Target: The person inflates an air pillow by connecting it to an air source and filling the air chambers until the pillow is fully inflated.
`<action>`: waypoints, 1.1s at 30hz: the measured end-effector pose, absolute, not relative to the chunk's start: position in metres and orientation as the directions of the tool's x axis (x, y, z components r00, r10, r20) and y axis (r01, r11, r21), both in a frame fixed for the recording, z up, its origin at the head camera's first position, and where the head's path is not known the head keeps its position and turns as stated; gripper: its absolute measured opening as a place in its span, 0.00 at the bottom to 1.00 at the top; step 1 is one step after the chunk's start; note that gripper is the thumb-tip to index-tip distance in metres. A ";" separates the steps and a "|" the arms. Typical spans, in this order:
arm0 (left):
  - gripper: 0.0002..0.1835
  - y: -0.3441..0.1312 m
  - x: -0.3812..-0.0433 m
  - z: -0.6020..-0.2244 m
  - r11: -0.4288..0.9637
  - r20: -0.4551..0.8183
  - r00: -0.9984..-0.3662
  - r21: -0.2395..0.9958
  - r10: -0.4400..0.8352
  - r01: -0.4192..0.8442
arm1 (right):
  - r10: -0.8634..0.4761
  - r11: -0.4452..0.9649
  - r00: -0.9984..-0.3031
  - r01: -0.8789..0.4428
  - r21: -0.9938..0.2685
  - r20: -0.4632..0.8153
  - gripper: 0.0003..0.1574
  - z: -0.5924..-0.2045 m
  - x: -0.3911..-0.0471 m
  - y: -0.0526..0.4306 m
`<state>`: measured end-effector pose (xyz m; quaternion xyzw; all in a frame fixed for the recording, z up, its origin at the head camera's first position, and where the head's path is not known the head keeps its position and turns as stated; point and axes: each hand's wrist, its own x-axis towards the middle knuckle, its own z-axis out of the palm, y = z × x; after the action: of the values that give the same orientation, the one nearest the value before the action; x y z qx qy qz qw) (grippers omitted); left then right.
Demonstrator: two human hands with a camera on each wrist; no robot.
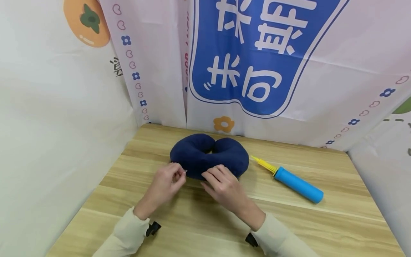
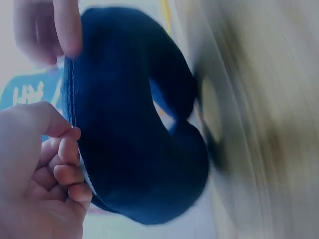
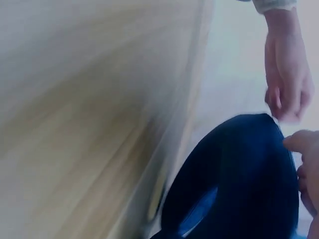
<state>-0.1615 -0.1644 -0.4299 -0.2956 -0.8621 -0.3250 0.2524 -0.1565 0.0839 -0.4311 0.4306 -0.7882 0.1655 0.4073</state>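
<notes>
A navy blue U-shaped neck pillow rests on the table, its opening toward the back wall. Along its near edge runs a zipper, seen in the left wrist view. My left hand pinches the small zipper pull between thumb and forefinger at the pillow's left side; the pull itself is mostly hidden. With bent fingers on top and the thumb below, my right hand grips the near edge, right of the left hand. The right wrist view has the pillow between table and hands.
A blue hand pump with a yellow nozzle lies right of the pillow, nozzle toward it. Printed cloth walls enclose the wooden table at the back and sides.
</notes>
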 end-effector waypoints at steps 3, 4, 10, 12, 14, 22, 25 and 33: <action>0.14 -0.158 -0.157 -0.427 0.567 0.640 -0.671 0.414 0.376 0.712 | -0.557 0.621 -0.312 -0.772 0.137 0.770 0.14 -0.426 -0.157 0.073; 0.14 -0.157 -0.156 -0.427 0.555 0.647 -0.663 0.416 0.376 0.721 | -0.562 0.634 -0.319 -0.759 0.149 0.763 0.12 -0.425 -0.157 0.071; 0.15 -0.160 -0.153 -0.431 0.531 0.707 -0.609 0.382 0.359 0.756 | -0.583 0.661 -0.348 -0.728 0.180 0.734 0.06 -0.423 -0.160 0.062; 0.15 -0.161 -0.152 -0.432 0.535 0.721 -0.588 0.354 0.367 0.767 | -0.577 0.653 -0.344 -0.738 0.167 0.741 0.07 -0.425 -0.160 0.061; 0.15 -0.163 -0.151 -0.433 0.533 0.727 -0.573 0.336 0.377 0.777 | -0.569 0.639 -0.334 -0.755 0.148 0.751 0.07 -0.427 -0.160 0.061; 0.17 -0.172 -0.148 -0.427 0.532 0.736 -0.574 0.344 0.359 0.774 | -0.540 0.586 -0.289 -0.803 0.107 0.790 0.06 -0.426 -0.159 0.061; 0.17 -0.176 -0.147 -0.425 0.535 0.729 -0.582 0.350 0.360 0.769 | -0.538 0.576 -0.284 -0.811 0.100 0.794 0.06 -0.424 -0.159 0.061; 0.17 -0.201 -0.149 -0.423 0.575 0.708 -0.642 0.405 0.294 0.711 | -0.492 0.560 -0.255 -0.824 0.079 0.832 0.06 -0.421 -0.161 0.065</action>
<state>-0.1492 -0.2009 -0.4235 -0.3005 -0.8360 -0.3493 0.2980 -0.1606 0.0653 -0.4206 0.4281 -0.7688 0.1910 0.4349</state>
